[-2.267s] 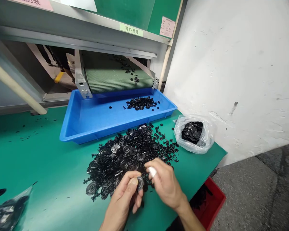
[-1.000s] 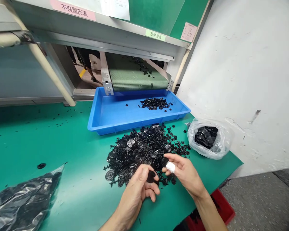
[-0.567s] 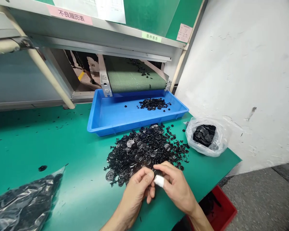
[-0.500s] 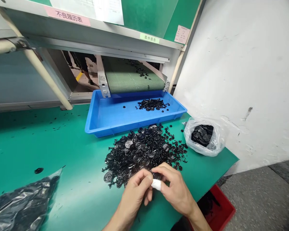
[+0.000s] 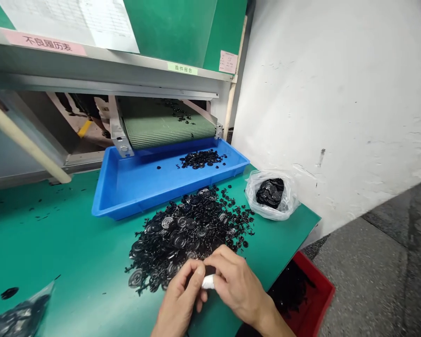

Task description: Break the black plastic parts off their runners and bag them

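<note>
"Grip first: what is it pinching?"

"Can't tell. The left hand [image 5: 181, 298] has thumb and forefinger drawn in close, the right hand [image 5: 239, 286] has its fingertips right beside them, and the fingers hide whatever may lie between."

"Where are the black pieces [image 5: 180, 234]?"

"Heaped on the green desk [image 5: 73, 238], just beyond the fingers and in front of the blue tray [image 5: 136, 185]. More lie inside the tray, near the end of the conveyor belt [image 5: 161, 126], and the clear plastic bag [image 5: 290, 201] to the right of the heap holds dark discs [image 5: 270, 192]."

"How would you do this fingertip work well?"

"I'd let the left hand steady the piece — if there is one — and leave the fine movement to the right. The white wrap [image 5: 208, 282] on the right thumb probably dulls its feel, so press lightly and trust the forefinger."

"Anything else?"

"Work low, so a slip lands on the desk rather than in the red bin [image 5: 324, 297] below its edge. And check each piece against bare green; black over black is easily misread."
</note>
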Tool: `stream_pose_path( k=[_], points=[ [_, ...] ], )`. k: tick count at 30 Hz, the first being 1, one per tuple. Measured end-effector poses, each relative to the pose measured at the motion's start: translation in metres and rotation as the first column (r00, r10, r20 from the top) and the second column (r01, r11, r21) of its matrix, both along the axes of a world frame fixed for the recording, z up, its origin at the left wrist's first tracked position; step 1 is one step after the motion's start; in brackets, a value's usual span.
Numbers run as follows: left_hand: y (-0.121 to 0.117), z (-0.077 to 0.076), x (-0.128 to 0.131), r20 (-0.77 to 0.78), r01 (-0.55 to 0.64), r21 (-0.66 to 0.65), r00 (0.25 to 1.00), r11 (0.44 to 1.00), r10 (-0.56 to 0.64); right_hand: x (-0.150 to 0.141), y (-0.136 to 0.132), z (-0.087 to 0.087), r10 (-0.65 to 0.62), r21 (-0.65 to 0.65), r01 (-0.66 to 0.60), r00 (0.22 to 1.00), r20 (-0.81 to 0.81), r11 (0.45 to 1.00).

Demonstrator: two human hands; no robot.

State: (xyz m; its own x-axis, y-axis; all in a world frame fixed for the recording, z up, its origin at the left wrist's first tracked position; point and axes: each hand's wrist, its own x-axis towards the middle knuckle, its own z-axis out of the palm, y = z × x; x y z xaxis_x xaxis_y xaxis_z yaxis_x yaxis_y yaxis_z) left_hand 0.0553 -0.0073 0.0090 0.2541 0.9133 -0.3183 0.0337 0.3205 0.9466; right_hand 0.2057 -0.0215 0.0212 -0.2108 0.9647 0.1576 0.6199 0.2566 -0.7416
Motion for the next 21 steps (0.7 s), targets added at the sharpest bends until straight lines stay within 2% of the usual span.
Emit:
stream_pose_path(
  k=[4, 7, 12, 16, 21],
  points=[
    [-0.003, 0.003, 0.003, 0.034, 0.013, 0.040, 0.999, 0.999, -0.014, 0.000, 0.001, -0.011, -0.051, 0.063, 0.056, 0.995, -0.080, 0.996],
    [-0.005, 0.005, 0.006, 0.047, 0.000, 0.058, 0.999, 0.998, -0.003, -0.004, 0.002, -0.015, -0.084, 0.089, 0.103, 0.976, -0.201, 0.991],
    [-0.007, 0.004, 0.010, 0.076, -0.086, 0.099, 0.994, 0.991, 0.079, -0.018, 0.006, -0.017, -0.218, -0.025, 0.232, 0.863, -0.455, 0.972],
    [-0.006, -0.001, 0.010, 0.076, -0.081, 0.098, 0.994, 0.992, 0.073, -0.026, 0.011, -0.015, -0.300, -0.069, 0.302, 0.841, -0.450, 0.951],
    [-0.001, -0.007, 0.008, 0.089, -0.047, 0.079, 0.995, 0.996, 0.040, -0.027, 0.014, -0.018, -0.333, -0.035, 0.344, 0.869, -0.366, 0.938]
  ],
)
